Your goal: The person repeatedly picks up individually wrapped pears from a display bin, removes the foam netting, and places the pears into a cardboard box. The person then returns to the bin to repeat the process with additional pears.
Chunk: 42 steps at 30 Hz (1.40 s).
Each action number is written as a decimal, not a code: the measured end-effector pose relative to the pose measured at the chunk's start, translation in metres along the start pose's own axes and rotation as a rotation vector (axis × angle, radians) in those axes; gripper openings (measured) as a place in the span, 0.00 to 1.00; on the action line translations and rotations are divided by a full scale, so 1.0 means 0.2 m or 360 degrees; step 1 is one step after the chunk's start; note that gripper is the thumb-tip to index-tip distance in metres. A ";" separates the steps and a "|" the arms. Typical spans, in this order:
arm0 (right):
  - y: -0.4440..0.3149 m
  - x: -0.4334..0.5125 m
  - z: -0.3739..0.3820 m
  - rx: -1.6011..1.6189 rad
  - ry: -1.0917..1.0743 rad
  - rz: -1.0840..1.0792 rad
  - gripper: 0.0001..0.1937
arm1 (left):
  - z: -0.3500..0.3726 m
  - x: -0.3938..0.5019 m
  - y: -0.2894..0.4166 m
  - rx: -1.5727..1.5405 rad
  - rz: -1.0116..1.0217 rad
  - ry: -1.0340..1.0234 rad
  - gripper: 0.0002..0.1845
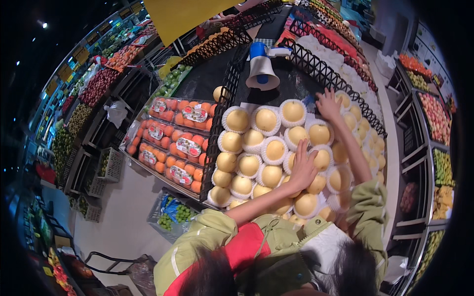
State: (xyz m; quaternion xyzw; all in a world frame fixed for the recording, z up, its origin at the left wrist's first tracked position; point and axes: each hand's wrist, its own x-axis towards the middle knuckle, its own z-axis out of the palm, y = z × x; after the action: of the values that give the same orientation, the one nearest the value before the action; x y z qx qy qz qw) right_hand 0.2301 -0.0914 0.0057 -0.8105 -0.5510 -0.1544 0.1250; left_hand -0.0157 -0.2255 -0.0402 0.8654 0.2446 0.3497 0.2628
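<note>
Yellow round pears, many in white foam net sleeves point(275, 150), lie in rows on the stand before me. My left hand point(303, 168) reaches over the middle of them, fingers spread, its fingertips resting on or just above the pears. Further back and to the right, my right hand point(328, 104) is at the rear edge of the pears, beside a sleeved pear point(343, 100) near the black lattice divider. Its fingers look spread; whether it touches that pear cannot be told. A blue and white megaphone point(262, 70) stands behind the pears.
Clear packs of orange fruit point(189, 147) lie left of a black plastic lattice divider point(216, 148). Another lattice divider point(318, 66) runs along the back right. A yellow sign point(189, 18) hangs at the top. A crate of green fruit point(174, 214) sits low at the left.
</note>
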 end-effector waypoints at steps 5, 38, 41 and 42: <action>0.02 -0.24 -0.30 0.0213 0.0317 -0.0314 0.22 | 0.01 -0.07 -0.03 -0.0022 0.0011 0.0128 0.28; -1.59 -3.82 -0.77 0.0586 0.1880 0.2554 0.08 | -1.44 -0.53 1.57 -0.1483 0.3212 -0.2143 0.19; -1.67 -3.89 -0.74 0.0569 0.1820 0.2705 0.08 | -1.44 -0.59 1.59 -0.1450 0.3209 -0.2139 0.19; -1.67 -3.90 -0.73 0.0658 0.1917 0.2703 0.09 | -1.44 -0.60 1.59 -0.1440 0.3209 -0.2139 0.19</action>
State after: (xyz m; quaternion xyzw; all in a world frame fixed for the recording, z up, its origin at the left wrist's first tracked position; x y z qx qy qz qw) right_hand -0.3661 -0.6923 -0.1518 -0.6825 0.3331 -0.2958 0.5794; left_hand -0.2268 -0.4536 0.2797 0.5068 -0.8307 -0.0575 0.2231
